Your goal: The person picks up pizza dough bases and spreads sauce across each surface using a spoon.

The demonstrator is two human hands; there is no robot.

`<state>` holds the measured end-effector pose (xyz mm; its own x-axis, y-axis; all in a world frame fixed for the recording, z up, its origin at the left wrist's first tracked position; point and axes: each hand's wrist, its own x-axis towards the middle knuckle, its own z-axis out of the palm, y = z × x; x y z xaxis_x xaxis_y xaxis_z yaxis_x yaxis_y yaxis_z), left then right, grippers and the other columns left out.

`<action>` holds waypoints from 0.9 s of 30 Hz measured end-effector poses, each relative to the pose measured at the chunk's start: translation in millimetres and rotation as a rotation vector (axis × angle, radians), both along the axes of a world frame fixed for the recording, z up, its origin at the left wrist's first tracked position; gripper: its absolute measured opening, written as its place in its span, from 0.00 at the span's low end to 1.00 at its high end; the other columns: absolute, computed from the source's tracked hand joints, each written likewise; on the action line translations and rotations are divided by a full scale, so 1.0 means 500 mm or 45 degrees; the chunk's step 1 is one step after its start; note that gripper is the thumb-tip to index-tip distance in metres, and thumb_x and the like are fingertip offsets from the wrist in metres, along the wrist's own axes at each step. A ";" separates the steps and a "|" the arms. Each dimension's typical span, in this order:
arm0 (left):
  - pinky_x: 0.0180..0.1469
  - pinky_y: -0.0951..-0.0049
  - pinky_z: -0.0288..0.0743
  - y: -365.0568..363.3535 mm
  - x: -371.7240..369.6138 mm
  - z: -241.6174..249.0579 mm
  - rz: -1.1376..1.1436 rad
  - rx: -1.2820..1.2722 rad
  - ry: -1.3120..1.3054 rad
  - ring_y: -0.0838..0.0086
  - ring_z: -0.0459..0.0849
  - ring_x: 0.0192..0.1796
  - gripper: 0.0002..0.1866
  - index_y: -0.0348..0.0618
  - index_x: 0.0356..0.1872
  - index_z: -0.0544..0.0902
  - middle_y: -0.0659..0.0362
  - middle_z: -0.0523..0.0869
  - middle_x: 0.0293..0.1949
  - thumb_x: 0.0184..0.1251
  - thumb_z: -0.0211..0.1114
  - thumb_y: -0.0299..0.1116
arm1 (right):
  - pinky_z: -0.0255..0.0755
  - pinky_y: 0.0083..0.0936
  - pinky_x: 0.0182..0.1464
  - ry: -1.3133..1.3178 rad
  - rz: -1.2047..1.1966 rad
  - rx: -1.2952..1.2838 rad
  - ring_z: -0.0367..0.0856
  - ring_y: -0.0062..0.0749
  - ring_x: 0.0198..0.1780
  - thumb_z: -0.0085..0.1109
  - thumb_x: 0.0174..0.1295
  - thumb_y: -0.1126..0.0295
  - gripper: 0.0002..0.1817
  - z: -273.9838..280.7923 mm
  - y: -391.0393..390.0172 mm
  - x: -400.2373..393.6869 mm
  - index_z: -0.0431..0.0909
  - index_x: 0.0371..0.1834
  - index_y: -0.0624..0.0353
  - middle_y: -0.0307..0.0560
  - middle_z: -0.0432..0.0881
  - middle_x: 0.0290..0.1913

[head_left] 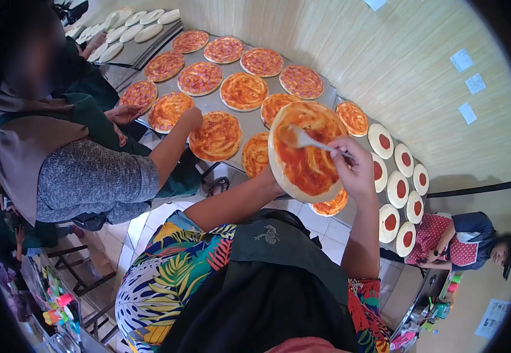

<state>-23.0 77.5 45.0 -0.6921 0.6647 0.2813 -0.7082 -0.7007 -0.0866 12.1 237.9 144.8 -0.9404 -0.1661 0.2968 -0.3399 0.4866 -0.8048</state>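
A round pizza base spread with red sauce is held up in front of my chest. My left hand supports it from below, and the base hides the fingers. In my right hand, the fingers are closed around the handle of a spoon. Its bowl rests against the sauce near the upper left of the base. Behind the raised base, more sauced bases, such as one pizza base, lie on a metal tray.
On the left, a co-worker's hand reaches over a topped pizza. Bases with a central dot of sauce lie at the right. Plain bases stand at the far left. Another person is at the right.
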 end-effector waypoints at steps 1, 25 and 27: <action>0.62 0.54 0.81 -0.004 0.000 0.008 0.017 -0.069 -0.011 0.58 0.84 0.60 0.25 0.42 0.65 0.75 0.48 0.82 0.61 0.77 0.55 0.47 | 0.77 0.22 0.39 0.000 0.002 0.000 0.83 0.24 0.36 0.60 0.61 0.83 0.06 0.004 0.003 0.006 0.81 0.40 0.64 0.45 0.82 0.36; 0.66 0.53 0.79 -0.016 -0.066 0.009 0.281 -0.059 0.085 0.60 0.81 0.64 0.26 0.47 0.67 0.72 0.53 0.80 0.64 0.77 0.54 0.52 | 0.77 0.21 0.35 0.073 -0.174 0.177 0.84 0.29 0.29 0.62 0.62 0.82 0.05 0.016 -0.016 0.096 0.80 0.39 0.64 0.47 0.84 0.34; 0.66 0.53 0.79 -0.018 -0.074 -0.001 0.410 -0.106 0.127 0.60 0.81 0.64 0.27 0.48 0.67 0.72 0.53 0.80 0.64 0.77 0.54 0.53 | 0.77 0.21 0.35 0.185 -0.208 0.235 0.84 0.29 0.29 0.62 0.63 0.81 0.04 0.016 -0.027 0.110 0.80 0.40 0.65 0.47 0.84 0.34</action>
<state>-59.8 68.7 44.6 -0.8420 0.4402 0.3120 -0.4517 -0.8913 0.0385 67.3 224.4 152.8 -0.9090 -0.0799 0.4091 -0.3504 0.6780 -0.6462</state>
